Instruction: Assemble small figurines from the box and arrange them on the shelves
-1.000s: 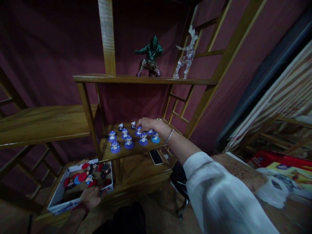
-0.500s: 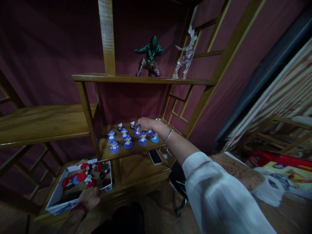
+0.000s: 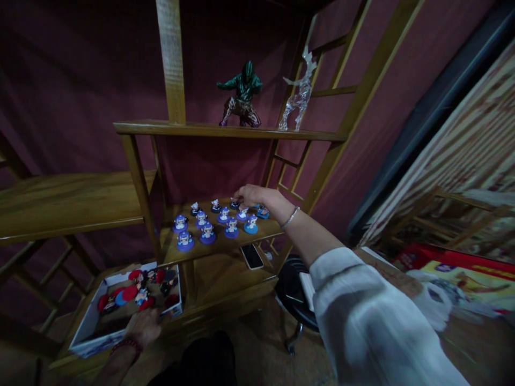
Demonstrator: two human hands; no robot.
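My right hand reaches over the middle shelf, its fingertips pinched at a small dark-based figurine in the back row. Two similar dark figurines stand to its left. In front are rows of several figurines on purple bases, plus a blue-based one. Another blue-based figurine sits below my right wrist. At the lower left, my left hand is curled at the front edge of an open white box; what its fingers hold is too dark to make out. Red-hatted figurines lie in the box.
A phone lies on the lower ledge. Above, a green-hooded statue and a clear deer figure stand on the upper shelf. A black stool is below right. Bags and a red box are at the right.
My right hand has shifted slightly right and back, uncovering a third dark figurine and the purple-based ones in front. My left hand stays by the box. The view has turned a little right.
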